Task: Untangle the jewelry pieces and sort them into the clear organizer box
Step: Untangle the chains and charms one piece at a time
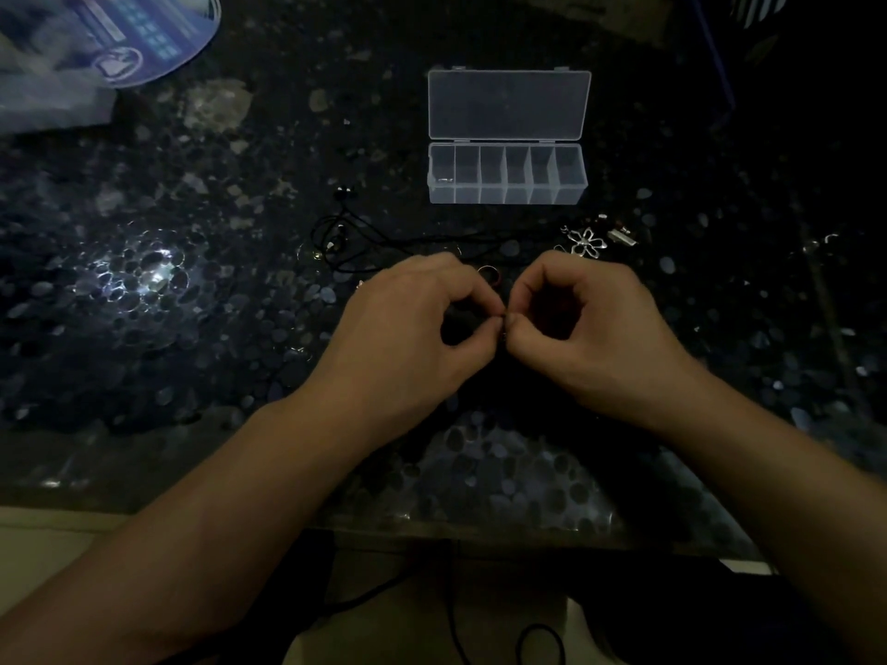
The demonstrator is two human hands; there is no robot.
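Note:
My left hand point(413, 324) and my right hand point(590, 324) meet at the middle of the dark table, fingertips together, pinching one tiny jewelry piece point(502, 322) between them. The piece is too small and dark to name. Beyond the hands lies a tangle of black cord necklaces point(345, 237) with small beads. A small ring point(489, 273) shows just past my knuckles. A silver flower pendant point(586, 240) lies to the right. The clear organizer box point(506, 196) stands behind with its lid point(509, 105) open flat; a small item lies in its leftmost compartment.
The table top point(144, 280) is dark stone with a pebble pattern and a bright glare at the left. A blue round printed object point(144, 40) and a clear bag lie at the back left. The table's near edge runs below my forearms, with cables under it.

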